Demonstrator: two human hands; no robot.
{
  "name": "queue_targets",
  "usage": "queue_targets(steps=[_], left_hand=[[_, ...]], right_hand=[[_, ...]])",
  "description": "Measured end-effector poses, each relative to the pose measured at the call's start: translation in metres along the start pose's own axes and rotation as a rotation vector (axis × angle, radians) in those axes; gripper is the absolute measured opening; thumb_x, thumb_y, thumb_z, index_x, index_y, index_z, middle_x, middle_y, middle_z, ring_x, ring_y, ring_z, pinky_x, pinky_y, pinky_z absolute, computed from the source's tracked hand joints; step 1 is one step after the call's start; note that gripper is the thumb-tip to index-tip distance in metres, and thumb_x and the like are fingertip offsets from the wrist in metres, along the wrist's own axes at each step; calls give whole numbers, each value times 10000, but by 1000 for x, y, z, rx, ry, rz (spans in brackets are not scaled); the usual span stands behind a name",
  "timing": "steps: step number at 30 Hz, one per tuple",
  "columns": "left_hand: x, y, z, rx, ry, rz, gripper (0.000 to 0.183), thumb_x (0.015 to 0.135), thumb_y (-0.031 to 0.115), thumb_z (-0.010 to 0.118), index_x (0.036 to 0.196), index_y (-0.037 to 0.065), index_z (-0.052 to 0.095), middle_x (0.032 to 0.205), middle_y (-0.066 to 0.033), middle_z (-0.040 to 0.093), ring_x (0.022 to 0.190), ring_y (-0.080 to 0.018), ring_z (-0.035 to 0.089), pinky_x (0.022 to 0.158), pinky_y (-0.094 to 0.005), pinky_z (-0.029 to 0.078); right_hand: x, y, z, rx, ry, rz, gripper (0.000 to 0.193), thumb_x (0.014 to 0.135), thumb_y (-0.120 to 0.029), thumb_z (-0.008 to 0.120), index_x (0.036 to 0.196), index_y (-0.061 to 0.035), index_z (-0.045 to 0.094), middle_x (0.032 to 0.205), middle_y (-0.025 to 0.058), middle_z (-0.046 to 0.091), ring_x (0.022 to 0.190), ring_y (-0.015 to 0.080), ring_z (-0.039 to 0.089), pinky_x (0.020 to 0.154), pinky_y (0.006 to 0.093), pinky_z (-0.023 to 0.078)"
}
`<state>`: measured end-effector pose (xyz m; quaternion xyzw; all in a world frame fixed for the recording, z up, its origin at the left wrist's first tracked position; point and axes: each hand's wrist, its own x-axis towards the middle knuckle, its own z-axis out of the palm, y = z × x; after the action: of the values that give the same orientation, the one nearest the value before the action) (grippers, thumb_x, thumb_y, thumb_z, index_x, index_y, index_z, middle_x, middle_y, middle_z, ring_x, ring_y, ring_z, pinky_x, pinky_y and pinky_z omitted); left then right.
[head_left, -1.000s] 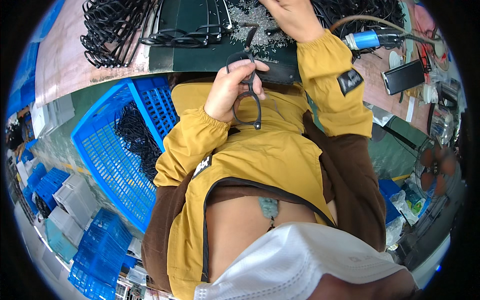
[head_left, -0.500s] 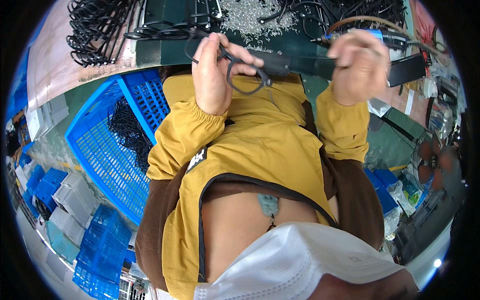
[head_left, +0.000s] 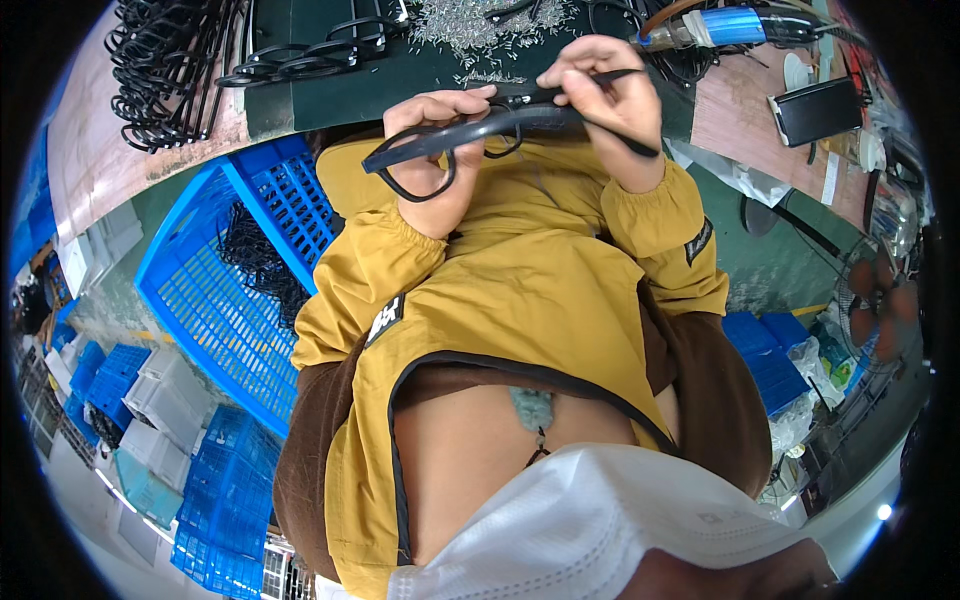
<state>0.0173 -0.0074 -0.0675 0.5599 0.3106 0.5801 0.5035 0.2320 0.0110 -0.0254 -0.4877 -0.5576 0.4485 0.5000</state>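
Both hands hold a black eyeglass frame above my lap, at the table's near edge. My left hand grips it near one rim, fingers bent behind it. My right hand is closed at the other end, pinching a slim black temple arm between thumb and fingers. Whether that arm is joined to the frame I cannot tell. Beyond the hands lies a heap of small shiny screws on the dark green mat.
Black temple arms pile up at the far left, beside a row of black frames. A blue-bodied power tool and a dark phone-like slab lie to the right. A blue crate holding black parts stands left of my lap.
My right hand has come left from beside the tool to the eyeglass frame and now pinches a temple arm. My left hand has turned the frame slightly.
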Motion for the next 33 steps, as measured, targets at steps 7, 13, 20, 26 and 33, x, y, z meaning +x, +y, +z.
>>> queue_targets(steps=[7, 13, 20, 26, 33], left_hand=[[-19, -8, 5, 129, -24, 142, 359, 876, -31, 757, 1111, -4, 487, 1139, -212, 634, 1138, -391, 679, 1007, -455, 554], [-23, -11, 18, 173, 78, 199, 294, 810, -75, 774, 1026, -17, 583, 1039, -200, 661, 1004, -343, 701, 982, -517, 592], [-8, 19, 25, 35, 136, -119, 271, 1007, -35, 590, 1240, -25, 453, 1238, -214, 616, 1208, -326, 653, 997, -414, 587], [-7, 39, 33, 389, -97, -27, 282, 952, -181, 506, 1156, -56, 656, 1328, -271, 640, 1246, -324, 651, 1043, -343, 506], [-10, 38, 35, 516, -153, -53, 363, 865, -253, 514, 1111, -48, 685, 1301, -296, 651, 1301, -363, 625, 1041, -351, 504]], right_hand=[[-6, 7, 14, 115, 52, 132, 127, 942, 29, 700, 1065, 36, 672, 932, 64, 705, 801, 114, 699, 714, 246, 593], [-11, 10, 29, -41, 140, 71, 141, 958, 28, 692, 1084, 67, 643, 1026, 106, 702, 835, 143, 709, 753, 266, 615], [-16, 13, 16, -241, 80, -102, 92, 871, 23, 734, 963, 26, 735, 951, 118, 709, 748, 191, 699, 657, 280, 568], [8, -3, -47, -763, -458, -610, 344, 804, -19, 766, 1143, -77, 762, 1100, 79, 704, 1036, 300, 656, 898, 393, 515], [31, -10, -30, -763, -631, -532, 410, 944, -40, 629, 1354, -33, 634, 1403, 158, 624, 1312, 320, 588, 1070, 421, 483]])
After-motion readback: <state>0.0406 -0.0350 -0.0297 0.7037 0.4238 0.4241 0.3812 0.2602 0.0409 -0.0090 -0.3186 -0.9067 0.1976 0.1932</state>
